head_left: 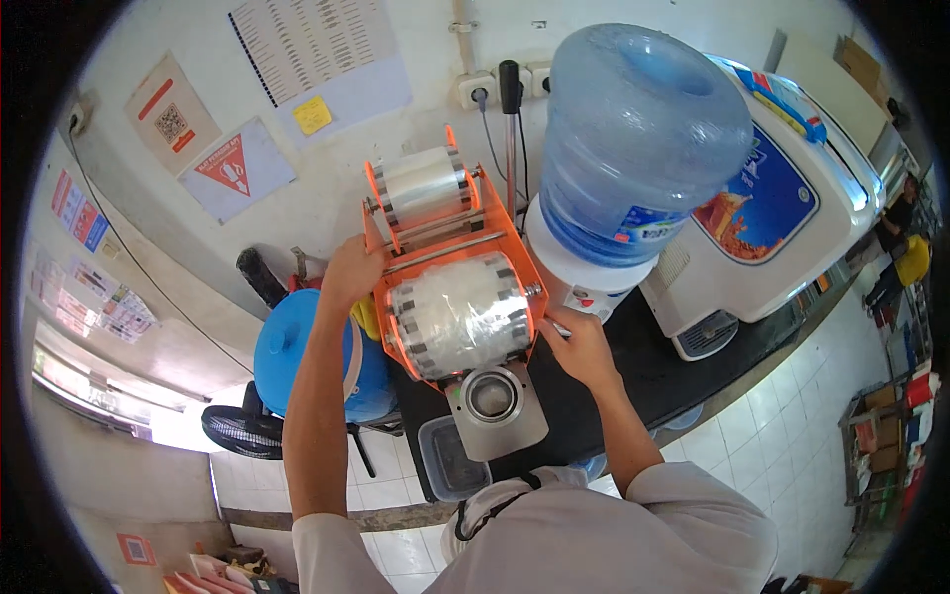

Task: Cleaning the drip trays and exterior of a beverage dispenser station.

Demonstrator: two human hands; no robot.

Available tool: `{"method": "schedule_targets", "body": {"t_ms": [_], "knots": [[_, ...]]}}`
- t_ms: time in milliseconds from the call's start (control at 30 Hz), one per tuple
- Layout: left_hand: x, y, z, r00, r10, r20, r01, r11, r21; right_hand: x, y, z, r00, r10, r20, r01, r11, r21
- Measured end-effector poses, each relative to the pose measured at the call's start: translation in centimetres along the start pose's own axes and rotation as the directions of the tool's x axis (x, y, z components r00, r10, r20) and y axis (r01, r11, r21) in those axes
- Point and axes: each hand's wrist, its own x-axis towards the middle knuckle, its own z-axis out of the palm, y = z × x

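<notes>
An orange cup sealing machine (pixel 453 246) stands on the black tabletop. It carries a roll of clear film (pixel 460 315) in front and a second film roll (pixel 426 185) higher up behind. My left hand (pixel 353 272) is closed on the left edge of the orange frame, its fingertips partly hidden. At the frame's right edge, my right hand (pixel 582 346) grips the side beside the front roll. A metal plate with a round cup ring (pixel 492 394) juts out at the machine's front. Behind the rolls rises a lever with a black knob (pixel 510 87).
A large blue water bottle (pixel 643 139) sits on a white dispenser, right of the machine. Beyond it is a bulky white appliance (pixel 792 218). A blue lidded bucket (pixel 287 342) and a black fan (pixel 240 431) are at left. A clear plastic tub (pixel 453 460) lies near the table's front edge.
</notes>
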Motion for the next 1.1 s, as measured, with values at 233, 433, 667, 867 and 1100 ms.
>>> {"method": "schedule_targets", "body": {"t_ms": [233,433,667,867,1100], "knots": [[-3.1,0.7,-0.8,0.992,0.079,-0.100,-0.083,0.996,-0.038,0.7,0.3,-0.5,0.993,-0.101,-0.065,0.098,0.994,-0.043],[-0.7,-0.5,-1.0,0.997,-0.006,-0.078,0.013,0.997,0.082,4.9,3.3,-2.8,0.910,0.122,0.396,-0.233,0.941,0.245],[-1.1,-0.2,-0.4,0.996,0.063,-0.070,-0.064,0.998,-0.009,21.2,5.4,4.8,0.984,0.130,-0.124,0.025,0.583,0.812],[-1.2,0.4,-0.3,0.999,0.019,-0.045,-0.018,1.000,0.021,38.7,10.2,7.8,0.738,0.000,-0.675,0.176,0.965,0.193],[-1.6,-0.4,-1.1,0.997,-0.016,-0.072,0.014,1.000,-0.018,42.3,7.3,8.2,0.758,-0.144,-0.636,0.039,0.983,-0.177]]}}
